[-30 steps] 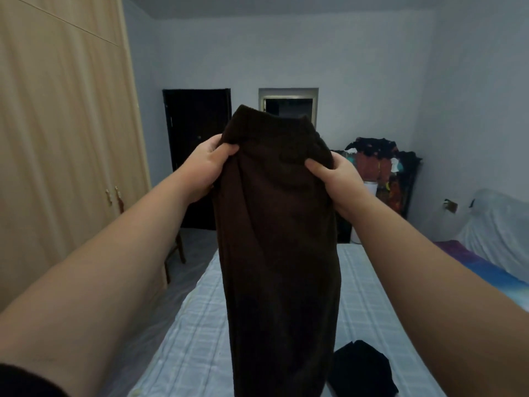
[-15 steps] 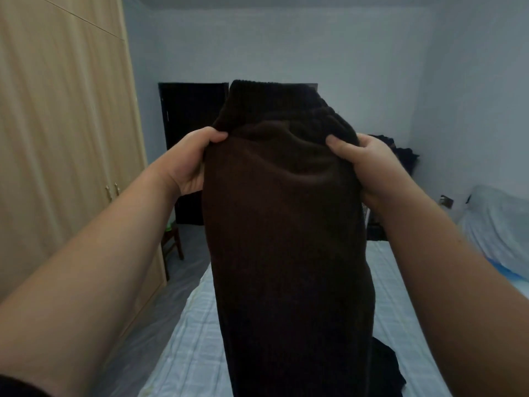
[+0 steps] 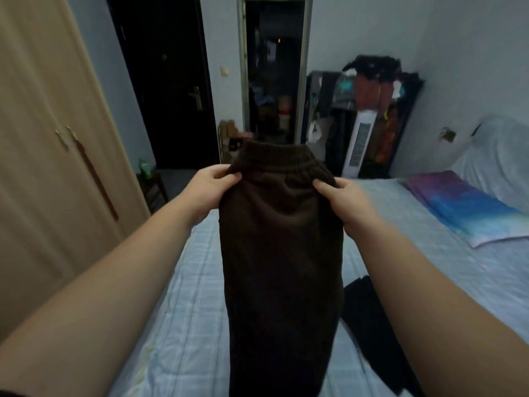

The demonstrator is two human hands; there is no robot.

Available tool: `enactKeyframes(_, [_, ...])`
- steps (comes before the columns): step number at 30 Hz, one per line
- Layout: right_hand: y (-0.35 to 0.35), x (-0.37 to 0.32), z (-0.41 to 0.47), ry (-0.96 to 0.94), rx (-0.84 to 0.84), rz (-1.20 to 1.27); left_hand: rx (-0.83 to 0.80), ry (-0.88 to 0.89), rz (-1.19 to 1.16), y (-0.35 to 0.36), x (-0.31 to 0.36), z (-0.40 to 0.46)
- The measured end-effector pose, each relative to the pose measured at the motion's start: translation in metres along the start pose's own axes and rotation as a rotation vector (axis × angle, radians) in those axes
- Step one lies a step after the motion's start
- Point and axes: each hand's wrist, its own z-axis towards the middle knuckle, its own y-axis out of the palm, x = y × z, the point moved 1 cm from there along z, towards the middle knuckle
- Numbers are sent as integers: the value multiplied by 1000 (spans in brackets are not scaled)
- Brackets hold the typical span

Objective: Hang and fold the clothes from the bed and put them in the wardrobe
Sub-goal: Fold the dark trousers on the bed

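Dark brown ribbed trousers [image 3: 280, 253] with an elastic waistband hang lengthwise in front of me over the bed [image 3: 194, 296]. My left hand [image 3: 210, 187] pinches the left side just under the waistband. My right hand [image 3: 340, 199] grips the right side at the same height. The legs drop out of the bottom of the view. A black garment [image 3: 372, 325] lies on the checked sheet to the right of the trousers. The wooden wardrobe [image 3: 43, 167] stands at the left with its doors closed.
A colourful pillow [image 3: 463, 207] and a white-covered bundle [image 3: 498, 156] lie at the bed's right side. Beyond the foot of the bed are a dark door [image 3: 171, 81], an open doorway [image 3: 274, 70], a laden clothes rack [image 3: 372, 104] and a white tower fan [image 3: 359, 144]. A stool [image 3: 151, 184] stands by the wardrobe.
Both hands have lowered the trousers from face height down toward the bed, and my view has tipped downward. The grips on the waist have stayed the same.
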Motion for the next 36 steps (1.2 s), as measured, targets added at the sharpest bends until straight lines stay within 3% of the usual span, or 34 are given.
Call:
enactKeyframes(7, [23, 158, 115, 88, 46, -234, 171, -59, 246, 30, -152, 94])
enactKeyframes(15, [56, 307, 234, 168, 55, -412, 309, -220, 170, 63, -308, 200])
enactKeyframes(20, [66, 383, 271, 176, 116, -471, 201, -94, 382, 86, -387, 205])
enactKeyframes(26, [81, 479, 199, -72, -110, -680, -30, 26, 885, 100, -485, 139])
enactKeyframes(32, [86, 517, 92, 15, -207, -872, -165, 31, 1115, 106, -522, 63])
enactKeyframes(36, [82, 523, 12, 44, -291, -962, -204, -12, 1104, 112, -525, -13])
